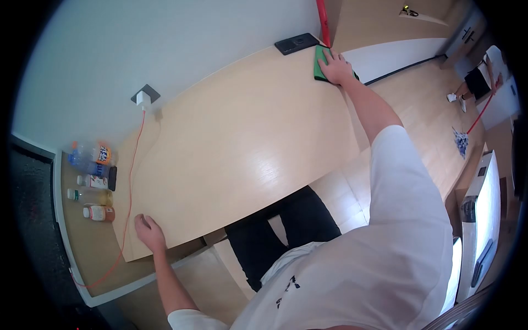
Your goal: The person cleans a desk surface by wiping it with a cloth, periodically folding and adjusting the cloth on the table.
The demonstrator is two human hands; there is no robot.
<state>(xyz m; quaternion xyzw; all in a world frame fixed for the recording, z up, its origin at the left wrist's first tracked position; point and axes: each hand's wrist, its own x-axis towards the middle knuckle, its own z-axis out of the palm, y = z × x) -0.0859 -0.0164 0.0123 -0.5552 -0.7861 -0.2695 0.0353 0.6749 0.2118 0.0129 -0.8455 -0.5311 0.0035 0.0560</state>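
At the far right corner of the wooden tabletop (231, 137), my right hand (336, 67) presses on a folded green cloth (319, 65), its fingers bent over the top. A dark phone-like slab (297, 43) lies just left of the cloth, against the wall. My left hand (149, 234) rests at the near left part of the table, its fingers curled in and nothing visible in them. Close beside it an orange cable (131, 187) runs down from a white charger (143, 100) in the wall socket.
Several bottles, including an orange-labelled one (103, 154), lie past the table's left end. A black chair (308, 217) stands under the near edge. A red pole (323, 25) rises behind the cloth. At right, another person (481, 77) holds a red-handled mop (461, 144).
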